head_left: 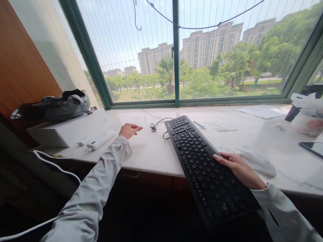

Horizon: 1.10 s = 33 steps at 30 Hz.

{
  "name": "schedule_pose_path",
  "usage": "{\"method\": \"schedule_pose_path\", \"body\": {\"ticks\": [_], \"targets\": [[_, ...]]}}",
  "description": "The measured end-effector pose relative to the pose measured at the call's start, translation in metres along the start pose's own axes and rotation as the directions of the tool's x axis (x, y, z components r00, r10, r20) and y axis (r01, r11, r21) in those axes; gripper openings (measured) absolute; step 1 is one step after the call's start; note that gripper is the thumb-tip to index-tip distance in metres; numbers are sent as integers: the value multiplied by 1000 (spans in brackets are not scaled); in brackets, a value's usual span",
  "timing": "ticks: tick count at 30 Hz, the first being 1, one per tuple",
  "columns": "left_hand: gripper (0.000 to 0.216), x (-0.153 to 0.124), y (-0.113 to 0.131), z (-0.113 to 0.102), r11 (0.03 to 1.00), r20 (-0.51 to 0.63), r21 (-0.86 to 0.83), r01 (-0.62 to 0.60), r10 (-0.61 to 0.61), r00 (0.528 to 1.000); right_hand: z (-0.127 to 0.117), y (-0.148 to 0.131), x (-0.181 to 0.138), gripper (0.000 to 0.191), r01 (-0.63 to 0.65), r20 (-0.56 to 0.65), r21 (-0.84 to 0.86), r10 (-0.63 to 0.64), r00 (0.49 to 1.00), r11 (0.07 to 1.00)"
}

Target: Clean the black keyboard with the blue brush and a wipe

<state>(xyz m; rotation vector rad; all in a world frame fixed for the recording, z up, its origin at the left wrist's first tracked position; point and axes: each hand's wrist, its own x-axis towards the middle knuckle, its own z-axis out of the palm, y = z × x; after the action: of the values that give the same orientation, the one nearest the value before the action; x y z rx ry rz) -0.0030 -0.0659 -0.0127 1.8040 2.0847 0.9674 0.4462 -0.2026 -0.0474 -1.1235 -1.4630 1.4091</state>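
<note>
My right hand (pixel 235 166) grips a black keyboard (pixel 203 165) by its right long edge, thumb on top of the keys. The keyboard is tilted, its far end over the white counter and its near end past the front edge. To the left, my left hand (pixel 131 130) is held over the counter with its fingers loosely stretched out and nothing seen in them. A thin black cable (pixel 153 127), bunched in a small knot, lies between that hand and the keyboard's far end.
On the left, a white box (pixel 67 131) bears a dark plastic bag (pixel 52 107); a white power bank (pixel 100 139) with a white cable (pixel 58 164) lies beside it. A blue-handled tool (pixel 199 125), clear plastic (pixel 257 161), paper (pixel 261 111), a phone (pixel 318 150) and a floral bin (pixel 311 122) are rightward.
</note>
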Motion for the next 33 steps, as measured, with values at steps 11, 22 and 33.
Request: {"method": "schedule_pose_path", "body": {"ticks": [11,22,33], "targets": [[36,63,-50,-2,994,-57,11,110,-109,992,2,-1,-1,52,-4,-3,26,4,1000,1000],[20,62,-21,26,977,171,7,-214,210,963,7,-7,-5,49,-6,-27,1,6,1000,1000],[30,24,-17,20,930,423,-114,-348,363,830,5,-6,-3,47,-36,-32,-14,36,999,999]]}}
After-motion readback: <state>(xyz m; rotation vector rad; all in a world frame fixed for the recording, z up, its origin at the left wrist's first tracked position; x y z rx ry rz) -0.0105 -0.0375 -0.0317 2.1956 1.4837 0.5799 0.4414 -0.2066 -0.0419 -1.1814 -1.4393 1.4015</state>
